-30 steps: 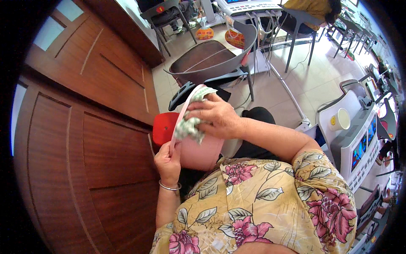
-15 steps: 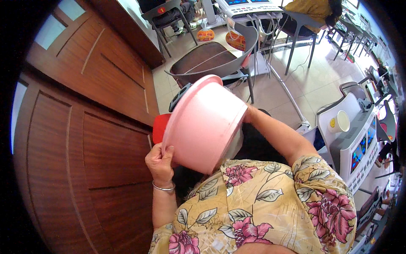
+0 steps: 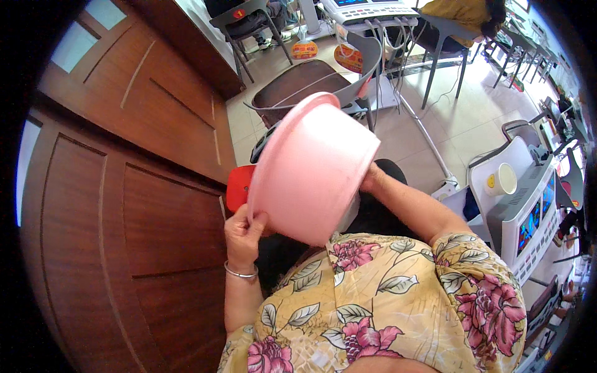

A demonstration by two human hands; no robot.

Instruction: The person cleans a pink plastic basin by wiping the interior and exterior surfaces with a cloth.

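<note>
A pink plastic basin (image 3: 314, 171) is tilted on its side in front of my chest, its wide rim toward the left and its base toward the right. At the lower left, my left hand (image 3: 242, 233) is closed on the rim, with the thumb on the outer wall; a bracelet circles that wrist. My right hand (image 3: 371, 179) is at the basin's base, and the basin hides most of its fingers. Below the base a whitish, crumpled-looking thing (image 3: 350, 216) shows in part; its kind is unclear. The inside of the basin is turned out of sight.
Brown wooden doors (image 3: 168, 205) run along my left. A red thing, perhaps a stool (image 3: 238, 186), shows behind the basin. Ahead stands a grey chair (image 3: 301, 84). To the right a machine with screens (image 3: 528, 217) stands near a paper cup (image 3: 501, 180). Seated people and cables are farther off.
The basin has shifted a little away from me and to the right, with my left hand on its rim. My right hand has moved slightly nearer to me along the base.
</note>
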